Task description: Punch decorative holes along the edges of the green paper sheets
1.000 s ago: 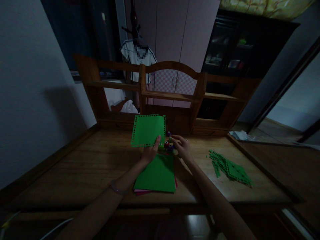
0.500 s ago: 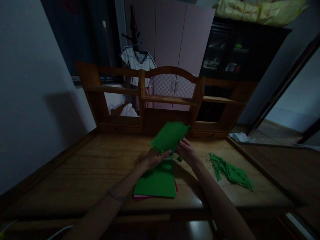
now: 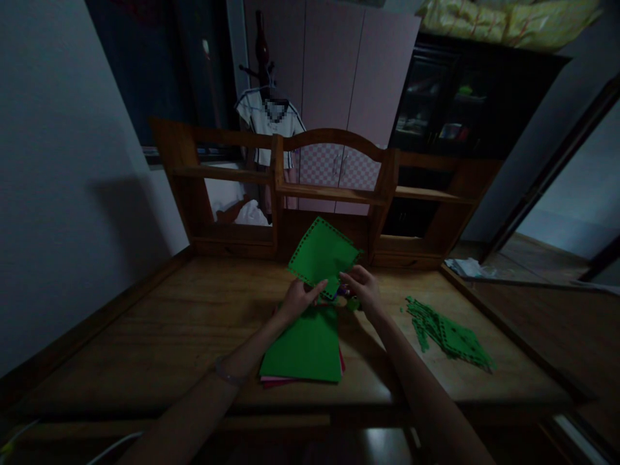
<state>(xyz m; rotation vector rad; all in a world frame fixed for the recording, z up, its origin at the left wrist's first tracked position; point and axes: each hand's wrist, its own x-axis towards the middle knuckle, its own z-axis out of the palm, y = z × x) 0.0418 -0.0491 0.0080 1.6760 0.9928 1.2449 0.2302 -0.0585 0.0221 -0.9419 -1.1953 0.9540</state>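
A green sheet (image 3: 323, 250) with rows of dark holes along its edges is held up over the table. The thumb and fingers of my left hand (image 3: 298, 301) pinch its lower edge. My right hand (image 3: 362, 284) is closed at the sheet's lower right edge, its fingertips on the green material. Just below the fingers is a small purple thing (image 3: 343, 292), too dark to identify. Under my left wrist lies a stack of coloured sheets (image 3: 305, 349), green on top, with pink and red edges showing beneath.
To the right, a pile of green perforated sheets and strips (image 3: 445, 332) lies on the wooden table (image 3: 194, 316). Along the table's back stands a wooden shelf unit (image 3: 334, 192). A small green piece (image 3: 353, 303) sits near my right hand.
The held green sheet has turned and tipped up, so its face and holed edges show more fully. My right hand's fingers have shifted slightly along its edge.
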